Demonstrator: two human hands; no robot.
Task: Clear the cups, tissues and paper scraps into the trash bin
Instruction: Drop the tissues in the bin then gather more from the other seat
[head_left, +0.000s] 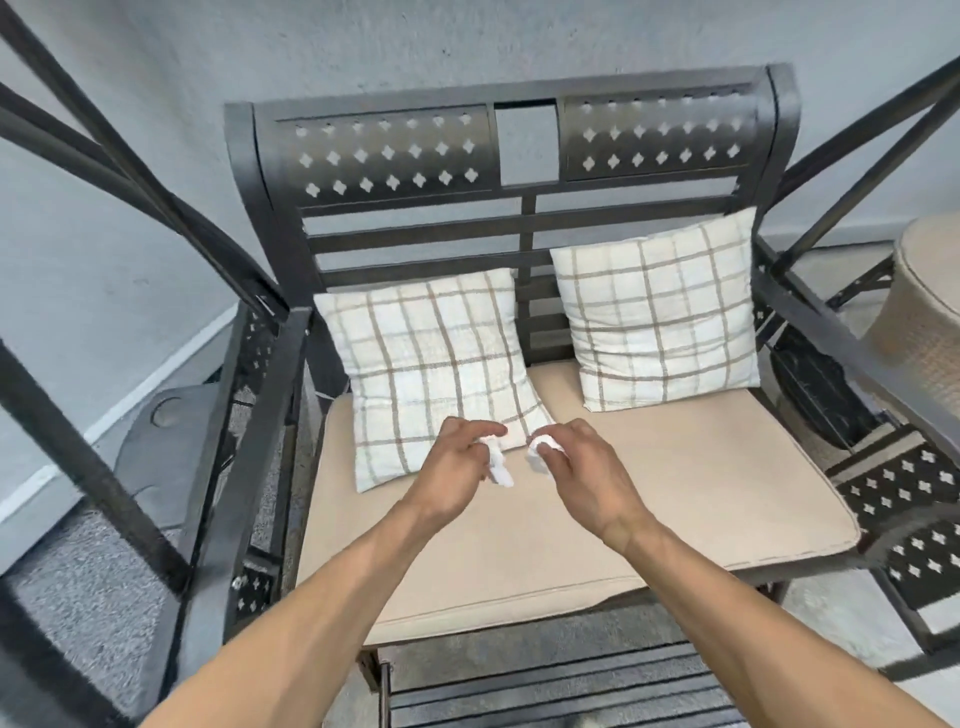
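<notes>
Both my hands are held out over the beige seat cushion (675, 499) of a black metal bench. My left hand (460, 462) grips a crumpled white tissue (497, 465) that hangs below its fingers. My right hand (582, 467) is closed on a second white tissue wad (540, 451). The two hands are close together, just in front of the left checked pillow (431, 364). No cup and no trash bin is in view.
A second checked pillow (660, 312) leans on the bench back (519, 156) at the right. Black metal frame bars (130, 171) cross at both sides. A woven beige round object (930, 312) stands at the right edge. Grey wall behind, speckled floor (88, 597) at the left.
</notes>
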